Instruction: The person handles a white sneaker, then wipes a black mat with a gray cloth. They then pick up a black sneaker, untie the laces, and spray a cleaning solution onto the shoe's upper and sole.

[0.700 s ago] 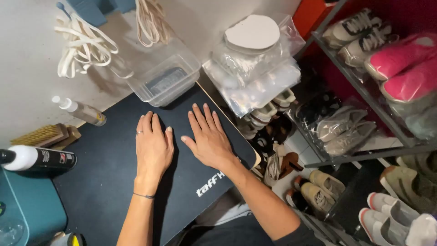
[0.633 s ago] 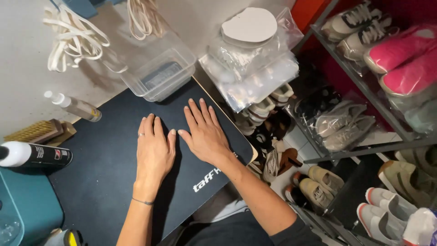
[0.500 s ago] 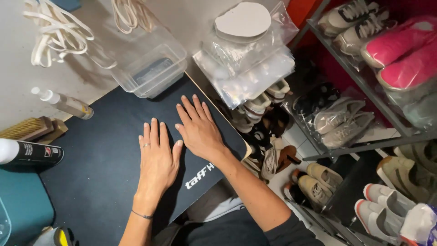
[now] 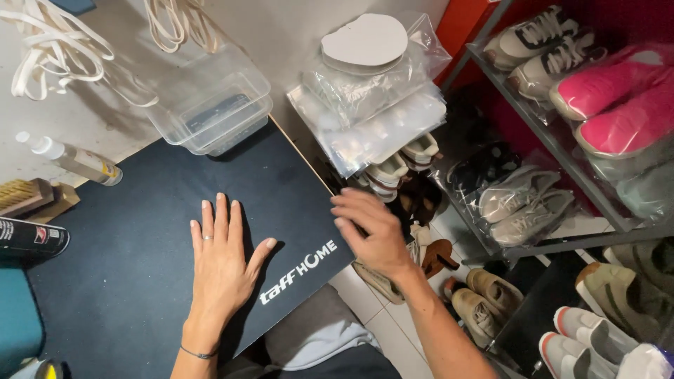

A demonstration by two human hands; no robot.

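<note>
My left hand (image 4: 220,263) lies flat, palm down, on a dark mat (image 4: 140,231) that covers the table, fingers together and thumb spread. It wears a ring and a thin bracelet and holds nothing. My right hand (image 4: 368,228) is off the mat, past the table's right edge, above the shoes on the floor. Its fingers are loosely curled and slightly blurred, with nothing in them.
A clear plastic tub (image 4: 210,112) sits at the mat's far edge. A small spray bottle (image 4: 70,160), a brush (image 4: 28,196) and a black bottle (image 4: 31,237) lie left. Clear bags with white insoles (image 4: 368,84) are stacked right of the table. A metal rack (image 4: 562,147) holds bagged shoes; more shoes (image 4: 484,302) cover the floor.
My right hand has lifted off the mat and moved right, beyond the table edge. My left hand stays flat on the mat. The camera view has shifted slightly right.
</note>
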